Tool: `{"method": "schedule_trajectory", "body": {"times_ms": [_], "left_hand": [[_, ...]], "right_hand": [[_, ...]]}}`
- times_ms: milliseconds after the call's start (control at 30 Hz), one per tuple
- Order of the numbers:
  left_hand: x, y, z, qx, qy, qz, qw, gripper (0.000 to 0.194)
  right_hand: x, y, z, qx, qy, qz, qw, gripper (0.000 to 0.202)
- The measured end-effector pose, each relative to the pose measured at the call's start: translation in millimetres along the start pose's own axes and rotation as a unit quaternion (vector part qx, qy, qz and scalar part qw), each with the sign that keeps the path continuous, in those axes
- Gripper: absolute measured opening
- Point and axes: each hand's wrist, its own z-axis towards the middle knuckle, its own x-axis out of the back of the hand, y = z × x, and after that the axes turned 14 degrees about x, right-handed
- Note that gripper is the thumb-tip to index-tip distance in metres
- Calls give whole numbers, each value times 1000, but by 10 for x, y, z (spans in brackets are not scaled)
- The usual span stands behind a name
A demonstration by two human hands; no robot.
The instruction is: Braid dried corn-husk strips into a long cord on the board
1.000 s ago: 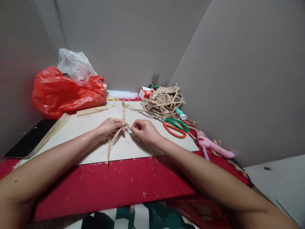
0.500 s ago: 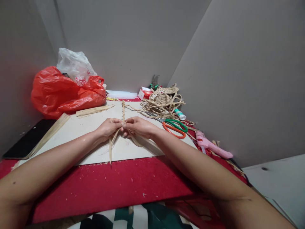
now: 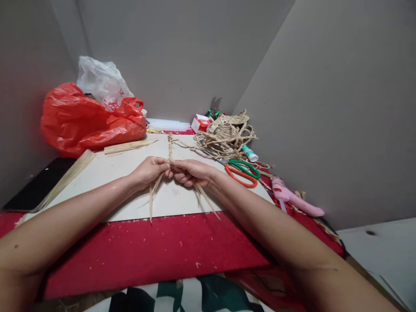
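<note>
A thin braid of straw-coloured fibre runs from the far part of the white board down to both hands. My left hand pinches the near end of the braid, and loose strips hang below it. Touching it at the fingertips, my right hand has its fingers curled round other strips, whose ends stick out beneath the palm. The exact crossing of the strips is hidden between the fingers.
Red bag and clear bag stand back left, a black phone below. Flat strips lie on the board. At right are a rope pile, scissors, a glue stick and a pink glue gun.
My right hand has turned and its fingers have curled round the strips, whose ends now hang further right. My left hand keeps its pinch. The view has shifted slightly.
</note>
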Motion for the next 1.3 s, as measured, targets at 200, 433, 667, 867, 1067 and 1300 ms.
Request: {"method": "schedule_trajectory", "body": {"times_ms": [200,433,667,867,1067,1300], "left_hand": [[-30,61,-43,26,22,-7,999,27],[-43,37,-42,17,34,-10,999,21],[-44,27,-45,1,32,-16,999,18],[-67,23,-42,-27,34,-2,999,14],[-66,30,-51,-78,52,102,990,17],[-13,89,-76,-98,43,236,966,15]], "right_hand": [[-6,0,-14,2,3,35,999,22],[96,69,-15,23,-7,27,999,16],[43,71,-11,-7,3,115,993,18],[56,92,11,-12,15,151,988,25],[0,87,5,4,31,131,991,30],[-135,115,19,41,128,80,988,22]]}}
